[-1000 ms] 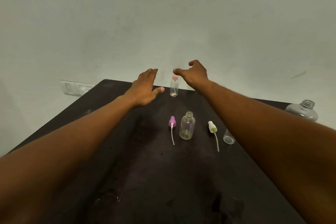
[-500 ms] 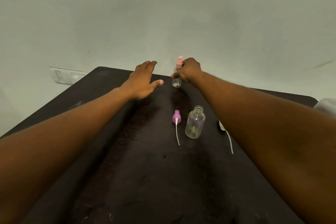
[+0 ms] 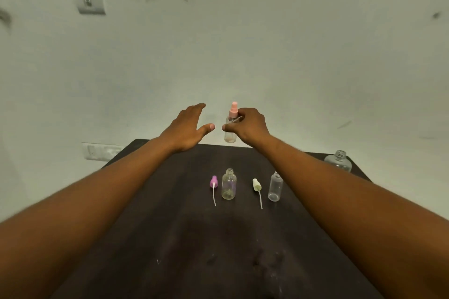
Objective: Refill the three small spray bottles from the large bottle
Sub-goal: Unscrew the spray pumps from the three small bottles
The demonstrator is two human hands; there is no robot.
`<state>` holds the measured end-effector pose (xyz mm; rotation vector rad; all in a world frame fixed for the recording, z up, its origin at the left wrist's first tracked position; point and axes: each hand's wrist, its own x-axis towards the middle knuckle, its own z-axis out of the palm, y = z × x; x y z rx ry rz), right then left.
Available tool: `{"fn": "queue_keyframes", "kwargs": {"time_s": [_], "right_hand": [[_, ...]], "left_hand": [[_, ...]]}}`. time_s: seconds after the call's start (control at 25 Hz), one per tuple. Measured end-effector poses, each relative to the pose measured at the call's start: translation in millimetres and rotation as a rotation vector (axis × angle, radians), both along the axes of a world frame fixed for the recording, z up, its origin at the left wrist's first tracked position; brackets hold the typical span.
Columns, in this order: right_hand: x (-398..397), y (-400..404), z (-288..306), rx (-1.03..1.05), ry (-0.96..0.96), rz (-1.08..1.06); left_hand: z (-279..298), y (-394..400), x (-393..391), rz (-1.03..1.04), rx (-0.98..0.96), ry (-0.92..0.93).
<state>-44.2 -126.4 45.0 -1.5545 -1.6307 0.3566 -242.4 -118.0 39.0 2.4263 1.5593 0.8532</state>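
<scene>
The small clear plastic spray bottle with a pink nozzle [image 3: 231, 126] is upright in my right hand [image 3: 247, 127], fingers curled round it, above the dark desk's [image 3: 170, 238] far edge. My left hand [image 3: 188, 128] hovers beside it, fingers straight, holding nothing.

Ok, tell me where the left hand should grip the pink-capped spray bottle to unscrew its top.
Grip the clear body of the pink-capped spray bottle from its left side, below the right hand, which holds it upright near the cap. The left hand is open beside it, probably close enough.
</scene>
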Motion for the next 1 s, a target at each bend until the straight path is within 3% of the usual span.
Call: {"fn": "queue_keyframes", "kwargs": {"time_s": [0.2, 0.44, 0.76, 1.0], "right_hand": [[9, -97, 32, 0.076, 0.060, 0.055], [13, -181, 27, 0.050, 0.106, 0.098], [17, -216, 23, 0.065, 0.147, 0.124], [16, -217, 17, 0.108, 0.249, 0.111]], "left_hand": [[52, -75, 22, -0.067, 0.068, -0.007], [92, -150, 42, -0.230, 0.110, -0.085], [114, -187, 57, -0.360, -0.031, -0.027], [113, -186, 59, -0.299, 0.017, -0.057]]}}
